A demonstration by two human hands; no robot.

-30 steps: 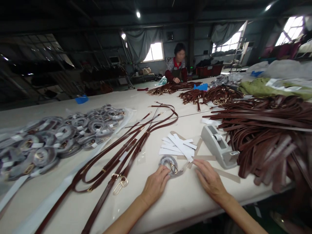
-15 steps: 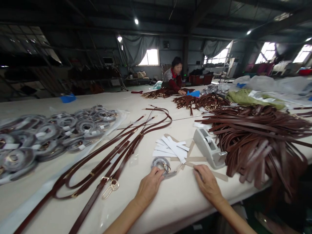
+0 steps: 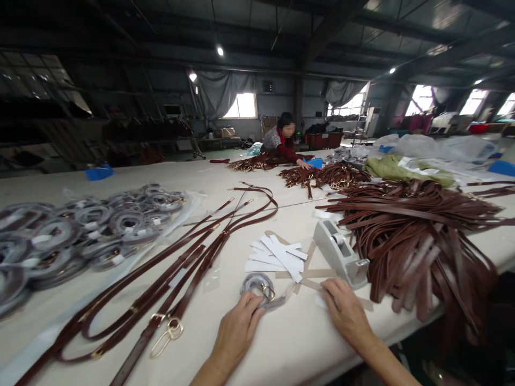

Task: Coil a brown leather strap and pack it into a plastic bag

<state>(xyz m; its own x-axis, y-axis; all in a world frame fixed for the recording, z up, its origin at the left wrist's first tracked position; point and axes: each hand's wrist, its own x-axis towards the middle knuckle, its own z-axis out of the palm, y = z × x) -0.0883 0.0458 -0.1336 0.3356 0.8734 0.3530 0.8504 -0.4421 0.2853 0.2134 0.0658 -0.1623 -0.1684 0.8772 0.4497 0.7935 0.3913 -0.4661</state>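
Observation:
My left hand has its thumb and fingers closed on the near edge of a coiled strap. The coil lies flat in clear plastic wrap, a gold ring showing inside it, and a loose end of the plastic trails right. Across from it, my right hand rests low over the table with curled fingers. A small pale piece shows at its fingertips; whether it is paper or tape I cannot tell. White paper strips lie in a pile just beyond the coil, over brown strips.
A grey tape dispenser stands beyond my right hand. Brown leather straps are heaped at the right. Long straps with gold buckles stretch across the left, beside many wrapped coils. A co-worker reaches over straps at the far side.
The view has shifted slightly. My left hand stays on the coil. A pale piece now shows beside my right fingertips, which earlier were by a brown strip's end.

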